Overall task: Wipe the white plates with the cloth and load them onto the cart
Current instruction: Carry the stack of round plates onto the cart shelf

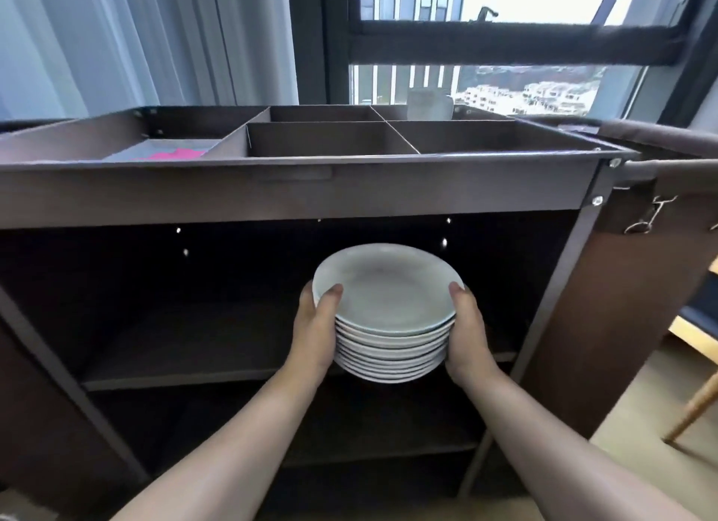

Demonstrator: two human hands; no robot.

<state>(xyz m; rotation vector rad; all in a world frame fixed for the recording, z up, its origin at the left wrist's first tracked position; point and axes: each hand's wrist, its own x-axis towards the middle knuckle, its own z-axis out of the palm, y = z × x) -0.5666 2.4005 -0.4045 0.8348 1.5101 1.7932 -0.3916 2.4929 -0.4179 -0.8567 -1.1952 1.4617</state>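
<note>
A person holds a stack of white plates between both hands in front of a dark brown cart. The left hand grips the left side of the stack, with its thumb hooked over the rim of the top plate and its fingers hidden underneath. The right hand clasps the right side in the same way, its thumb lying on the opposite rim. The stack is many plates deep and sits level. It is at the open front of the cart, over the front edge of the middle shelf and towards that shelf's right end. Whether the lowest plate touches the shelf cannot be told. A lower shelf shows in shadow beneath it. The top of the cart is a shallow tray split by dividers into several compartments. A pink cloth lies in a compartment near the tray's front left corner. A pale, blurred container stands at the tray's far edge, right of centre. Behind the cart, light curtains hang on the left and a dark-framed window looks out on buildings. A brown fabric bag hangs on the cart's right end, and past it a wooden furniture leg stands on the floor.
</note>
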